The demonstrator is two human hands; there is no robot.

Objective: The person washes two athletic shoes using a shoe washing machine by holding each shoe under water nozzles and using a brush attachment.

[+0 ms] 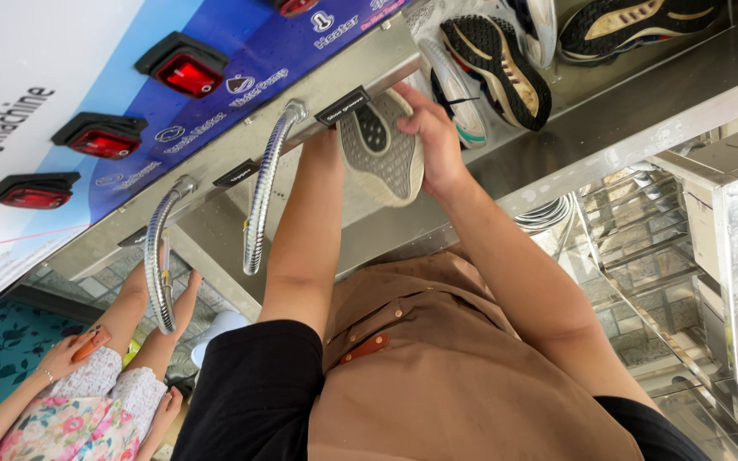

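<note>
The right hand (436, 141) curls its fingers over the edge of a grey sneaker (381, 152), gripping it sole-outward (the pale tread with its dark heel patch faces the camera). The left hand (325, 141) sits behind the shoe, mostly hidden, so I cannot tell whether it is spread or pressed together. Just beside the left hand, a flexible metal hose (264, 192) curves from the steel machine; above the right hand, other sneakers (495, 68) rest on a metal shelf (642, 94).
</note>
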